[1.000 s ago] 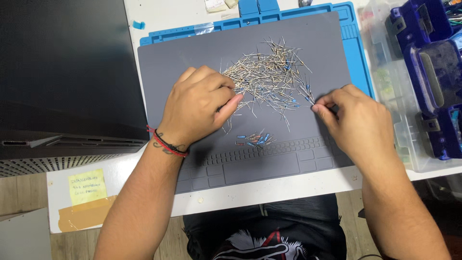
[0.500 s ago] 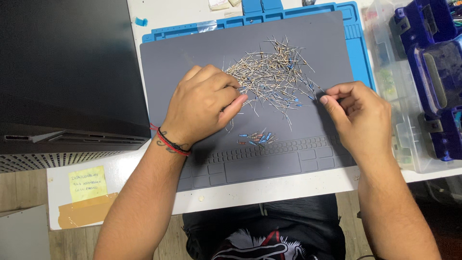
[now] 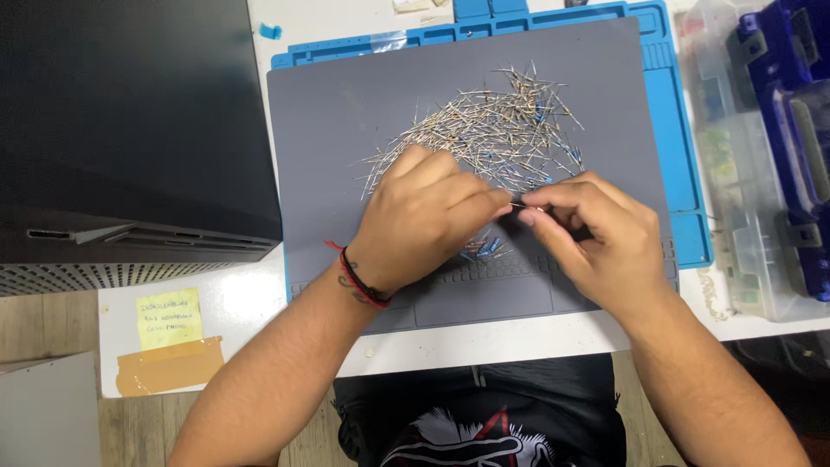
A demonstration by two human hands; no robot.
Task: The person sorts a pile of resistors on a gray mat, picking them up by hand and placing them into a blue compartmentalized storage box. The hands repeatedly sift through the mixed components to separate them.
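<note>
Both hands meet over the grey mat (image 3: 346, 130): right hand (image 3: 596, 238) and left hand (image 3: 428, 216) each pinch an end of one thin wire-leaded component (image 3: 525, 206) between thumb and forefinger, fingers closed tight on it. Best kept low over the mat, grip near the body, leads pulled straight. Loose pile of leaded parts (image 3: 493, 130) sits just beyond the knuckles; a small sorted cluster (image 3: 484, 249) lies under the hands. Open mat on the left; clear parts box (image 3: 735, 173) crowds the right edge, dark case (image 3: 130, 130) the left.
</note>
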